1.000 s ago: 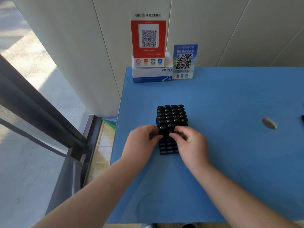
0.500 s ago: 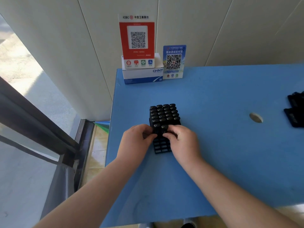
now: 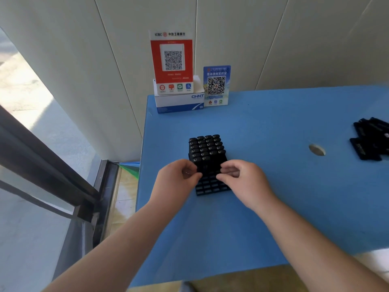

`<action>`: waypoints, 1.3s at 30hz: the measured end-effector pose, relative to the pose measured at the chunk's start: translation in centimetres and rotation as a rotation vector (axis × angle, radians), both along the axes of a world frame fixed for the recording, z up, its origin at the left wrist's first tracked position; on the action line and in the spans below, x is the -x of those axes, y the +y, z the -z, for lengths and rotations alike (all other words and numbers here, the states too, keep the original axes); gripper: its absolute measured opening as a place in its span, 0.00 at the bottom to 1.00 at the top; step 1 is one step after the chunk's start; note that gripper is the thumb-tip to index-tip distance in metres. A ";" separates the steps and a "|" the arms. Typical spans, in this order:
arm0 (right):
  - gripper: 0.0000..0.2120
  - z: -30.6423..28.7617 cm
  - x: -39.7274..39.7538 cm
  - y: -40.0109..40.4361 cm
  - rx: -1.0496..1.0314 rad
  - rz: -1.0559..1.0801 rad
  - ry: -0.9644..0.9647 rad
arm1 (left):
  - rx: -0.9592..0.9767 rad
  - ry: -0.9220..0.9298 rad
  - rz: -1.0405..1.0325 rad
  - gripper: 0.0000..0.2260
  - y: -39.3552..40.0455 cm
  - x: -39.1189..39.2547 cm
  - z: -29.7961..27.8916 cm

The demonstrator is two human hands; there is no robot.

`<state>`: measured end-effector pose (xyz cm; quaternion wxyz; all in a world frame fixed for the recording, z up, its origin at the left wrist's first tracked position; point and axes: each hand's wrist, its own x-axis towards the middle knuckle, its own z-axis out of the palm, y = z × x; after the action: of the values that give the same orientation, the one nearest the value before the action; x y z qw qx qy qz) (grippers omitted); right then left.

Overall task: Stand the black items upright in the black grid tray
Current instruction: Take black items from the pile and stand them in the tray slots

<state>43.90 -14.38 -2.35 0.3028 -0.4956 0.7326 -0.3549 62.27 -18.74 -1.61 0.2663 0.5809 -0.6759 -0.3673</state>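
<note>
The black grid tray point(image 3: 211, 189) lies on the blue table point(image 3: 273, 203), its near cells empty. Several black items point(image 3: 207, 147) stand upright in its far rows. Two more stand in the front filled row point(image 3: 205, 163). My left hand point(image 3: 177, 179) has thumb and forefinger curled onto the left one of these two. My right hand point(image 3: 244, 180) has its fingers curled at the right side of the other one; whether it grips it is unclear. A pile of loose black items point(image 3: 370, 140) lies at the table's right edge of view.
A white CHNT box point(image 3: 179, 102) with a red QR sign point(image 3: 172, 60) and a blue QR card point(image 3: 216, 85) stands at the table's back left. A round hole point(image 3: 316, 149) sits right of the tray. The table's left edge drops beside a glass door.
My hands have drawn slightly apart off the tops of the two front items. The view has swung right, bringing the loose pile into sight.
</note>
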 end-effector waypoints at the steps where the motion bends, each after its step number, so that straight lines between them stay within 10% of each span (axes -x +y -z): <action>1: 0.11 -0.4 0.5 0.6 0.000 0.017 -0.010 | 0.011 -0.017 0.025 0.04 0.5 0.0 -0.2; 17: 0.20 -4.2 18.4 19.0 -0.103 0.177 0.512 | 0.469 -0.609 0.494 0.22 10.1 15.0 -2.1; 39: 0.25 -5.7 37.9 32.2 -0.267 0.363 0.716 | 0.489 -0.452 0.727 0.24 19.9 40.6 -2.4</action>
<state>6.03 17.84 3.33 0.0232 -0.4071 0.9065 -0.1098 21.65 1.13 0.81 0.0963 0.2929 -0.9421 -0.1318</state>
